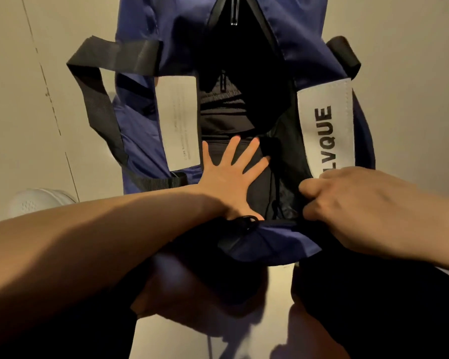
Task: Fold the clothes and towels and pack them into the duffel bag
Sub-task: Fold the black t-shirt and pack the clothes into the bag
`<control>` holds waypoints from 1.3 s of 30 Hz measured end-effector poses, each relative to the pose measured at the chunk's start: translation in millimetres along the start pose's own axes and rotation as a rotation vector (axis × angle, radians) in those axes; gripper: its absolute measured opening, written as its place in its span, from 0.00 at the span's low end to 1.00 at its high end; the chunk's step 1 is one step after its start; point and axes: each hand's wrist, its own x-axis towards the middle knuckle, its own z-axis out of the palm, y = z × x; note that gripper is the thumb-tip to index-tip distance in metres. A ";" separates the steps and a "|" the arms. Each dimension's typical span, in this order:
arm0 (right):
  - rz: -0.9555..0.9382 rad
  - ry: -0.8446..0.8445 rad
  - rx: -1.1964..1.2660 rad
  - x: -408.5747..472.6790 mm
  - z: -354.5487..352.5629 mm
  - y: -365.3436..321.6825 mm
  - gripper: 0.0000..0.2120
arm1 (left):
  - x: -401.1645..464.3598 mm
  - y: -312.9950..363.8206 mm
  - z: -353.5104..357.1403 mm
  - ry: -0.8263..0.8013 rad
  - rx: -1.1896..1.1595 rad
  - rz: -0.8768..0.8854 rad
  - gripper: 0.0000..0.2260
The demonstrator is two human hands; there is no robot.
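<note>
Nearest the camera, the person's dark-clad legs fill the bottom of the view, with pale floor (16, 104) showing between them and to either side. A white shoe (40, 200) sits on the floor at the left, just beyond the left forearm.

The navy duffel bag (138, 99) lies on the floor, its near end touching the legs and its zip mouth open and running away from the camera. The right hand (358, 211) grips the bag's near right rim, fingers curled over the edge fabric and holding that side outward. The left hand (231, 174) reaches into the opening with fingers spread wide and straight, palm pressing flat on dark folded clothing (223, 117) already inside; the pieces cannot be told apart in the shadow.

A white label panel (178, 120) lines the left edge of the mouth and a white brand panel (327, 130) the right. A black webbing handle (99, 99) loops out to the left, and another (345, 55) shows at the far right. Beyond the left hand the interior stays dark and looks unfilled towards the far end.
</note>
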 end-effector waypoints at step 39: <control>-0.123 0.223 0.253 -23.1 12.6 9.8 0.10 | -1.1 37.0 7.0 -0.095 0.061 -0.023 0.51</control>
